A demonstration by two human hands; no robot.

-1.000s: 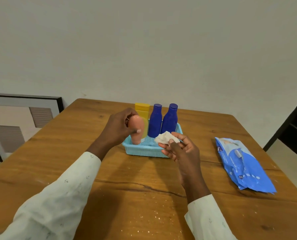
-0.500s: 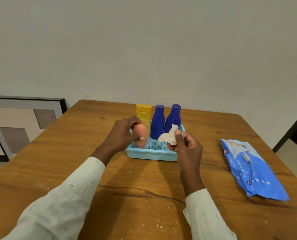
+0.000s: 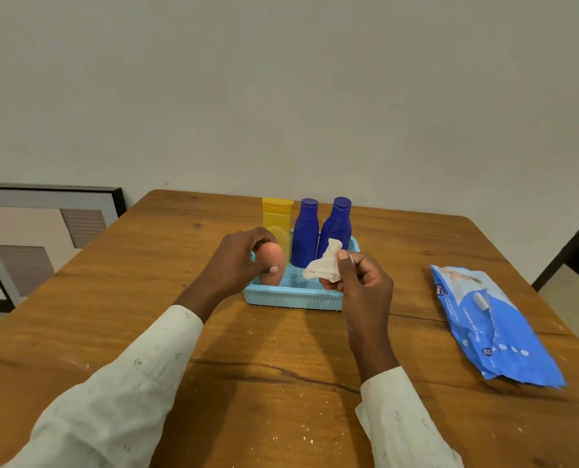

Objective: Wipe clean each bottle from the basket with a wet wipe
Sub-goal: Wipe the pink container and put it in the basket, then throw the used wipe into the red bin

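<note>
Hands meet over a light blue basket (image 3: 293,298) near the middle of the wooden tabletop (image 3: 146,265). The left hand (image 3: 237,263) curls round a peach-coloured bottle (image 3: 272,263), gripping it near the top with the thumb across its front; the bottle stands upright at the basket's left end, and whether its base rests on the basket floor or hangs just above it is hard to tell from this angle. The right hand (image 3: 362,282) pinches a crumpled white wet wipe (image 3: 325,266) between thumb and fingertips, held just beside the peach bottle but apart from it. Behind them a yellow bottle (image 3: 276,219) and two dark blue bottles (image 3: 305,231) stand upright along the basket's far side. A blue pack of wipes (image 3: 490,322) lies flat on the tabletop well to the right.

Judging by the layout, the step in hand is the handling of the peach bottle, at the point where bottle and wipe are separate. If this bottle is done, the next move calls for letting go once it stands steady, then taking one of the back bottles without knocking its neighbours, since they stand close together. The wipe looks bunched, so refolding it to a fresher face may help.
</note>
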